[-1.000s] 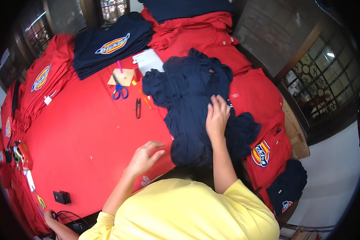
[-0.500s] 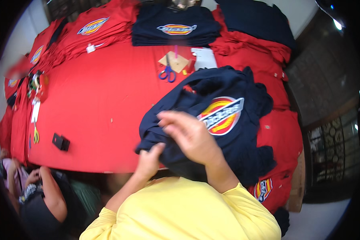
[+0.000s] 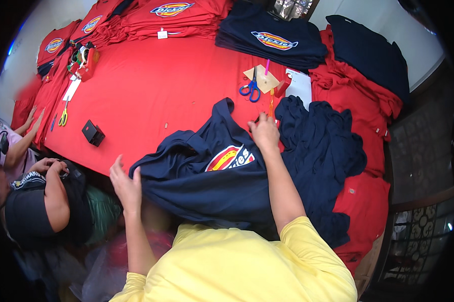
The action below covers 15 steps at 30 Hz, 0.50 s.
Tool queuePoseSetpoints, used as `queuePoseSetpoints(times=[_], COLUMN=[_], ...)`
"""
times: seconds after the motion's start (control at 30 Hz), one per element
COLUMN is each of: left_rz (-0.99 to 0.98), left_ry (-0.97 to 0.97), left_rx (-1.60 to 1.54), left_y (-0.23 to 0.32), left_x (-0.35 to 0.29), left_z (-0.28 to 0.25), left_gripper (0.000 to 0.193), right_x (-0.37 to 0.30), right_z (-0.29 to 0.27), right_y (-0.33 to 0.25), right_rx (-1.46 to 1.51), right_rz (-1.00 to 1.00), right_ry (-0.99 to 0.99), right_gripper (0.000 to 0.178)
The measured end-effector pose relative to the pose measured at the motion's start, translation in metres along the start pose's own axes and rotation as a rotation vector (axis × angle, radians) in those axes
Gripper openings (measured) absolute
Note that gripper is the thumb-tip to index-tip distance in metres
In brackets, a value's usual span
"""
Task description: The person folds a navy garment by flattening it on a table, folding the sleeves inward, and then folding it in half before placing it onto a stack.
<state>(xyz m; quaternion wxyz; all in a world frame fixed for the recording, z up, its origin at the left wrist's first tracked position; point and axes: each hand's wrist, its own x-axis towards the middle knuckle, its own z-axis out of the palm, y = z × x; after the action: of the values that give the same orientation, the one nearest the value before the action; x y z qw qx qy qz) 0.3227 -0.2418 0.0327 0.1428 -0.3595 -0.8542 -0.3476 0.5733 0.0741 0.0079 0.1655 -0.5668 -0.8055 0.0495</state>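
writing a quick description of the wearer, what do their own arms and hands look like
The left hand and right hand are both bare, with no gloves. The forearms are uncovered too, with no watch or bracelet to be seen. The sleeves are short, plain and yellow, part of a yellow top.

- Before me, a shirt [image 3: 202,189] lies along the table's [image 3: 136,85] near edge, between my left hand [image 3: 127,186] and right hand [image 3: 265,133].
- A heap of shirts [image 3: 320,151] lies right of it.
- Beyond my right hand, scissors [image 3: 250,91] lie partly on a card [image 3: 267,80], left of some paper [image 3: 300,88].
- A small box [image 3: 93,133] sits toward the near left corner.
- Folded shirts [image 3: 270,43] line the far edge.
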Motion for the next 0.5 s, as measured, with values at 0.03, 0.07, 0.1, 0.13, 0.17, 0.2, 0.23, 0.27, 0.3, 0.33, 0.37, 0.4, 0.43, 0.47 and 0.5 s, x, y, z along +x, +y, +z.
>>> queuePoseSetpoints(times=[0.03, 0.07, 0.1, 0.13, 0.17, 0.2, 0.23, 0.27, 0.3, 0.33, 0.37, 0.4, 0.43, 0.47, 0.5], left_rz=[0.074, -0.006, -0.086, -0.1, -0.116, -0.038, 0.045, 0.156, 0.265, 0.237, 0.25, 0.263, 0.279, 0.278, 0.262], left_ry=[0.062, -0.139, -0.34, -0.424, -0.507, -0.427, -0.352, -0.311, -0.268, -0.311, -0.315, -0.319, -0.323, -0.294, -0.283], left_rx=[-0.037, -0.204, -0.37, -0.413, -0.451, -0.348, -0.246, -0.162, -0.076, -0.098, -0.115, -0.131, -0.146, -0.16, -0.163], left_y=[0.016, 0.032, 0.047, 0.055, 0.057, 0.052, 0.05, 0.062, 0.069, 0.069, 0.068, 0.069, 0.068, 0.066, 0.064], left_x=[0.003, 0.002, 0.0, -0.006, -0.013, -0.024, -0.032, -0.032, -0.031, -0.029, -0.028, -0.028, -0.027, -0.027, -0.028], left_z=[0.003, 0.009, 0.014, 0.027, 0.046, 0.07, 0.087, 0.086, 0.084, 0.086, 0.086, 0.086, 0.087, 0.088, 0.086], left_gripper=[0.034, 0.03, 0.027, 0.028, 0.029, 0.033, 0.038, 0.041, 0.045, 0.048, 0.047, 0.046, 0.046, 0.044, 0.041], right_x=[0.002, 0.009, 0.014, 0.019, 0.024, 0.024, 0.025, 0.034, 0.047, 0.06, 0.078, 0.093, 0.108, 0.119, 0.127], right_z=[0.005, 0.004, 0.005, 0.005, 0.004, -0.002, -0.005, -0.004, -0.001, 0.003, 0.007, 0.009, 0.019, 0.028, 0.034], right_y=[-0.005, -0.008, -0.007, -0.002, 0.0, 0.001, -0.003, -0.002, -0.002, 0.0, 0.001, 0.003, 0.015, 0.023, 0.026], right_rx=[-0.101, -0.09, -0.025, 0.039, 0.107, 0.221, 0.245, 0.254, 0.263, 0.222, 0.183, 0.145, 0.122, 0.138, 0.153], right_rz=[-0.1, -0.053, -0.009, 0.032, 0.071, 0.058, 0.089, 0.076, 0.06, 0.069, 0.074, 0.078, 0.058, 0.02, -0.024], right_ry=[0.03, -0.03, -0.059, -0.087, -0.12, -0.091, 0.026, 0.088, 0.148, 0.161, 0.179, 0.197, 0.152, 0.148, 0.141], right_gripper=[0.044, 0.042, 0.042, 0.041, 0.041, 0.042, 0.04, 0.038, 0.037, 0.036, 0.034, 0.033, 0.031, 0.03, 0.028])
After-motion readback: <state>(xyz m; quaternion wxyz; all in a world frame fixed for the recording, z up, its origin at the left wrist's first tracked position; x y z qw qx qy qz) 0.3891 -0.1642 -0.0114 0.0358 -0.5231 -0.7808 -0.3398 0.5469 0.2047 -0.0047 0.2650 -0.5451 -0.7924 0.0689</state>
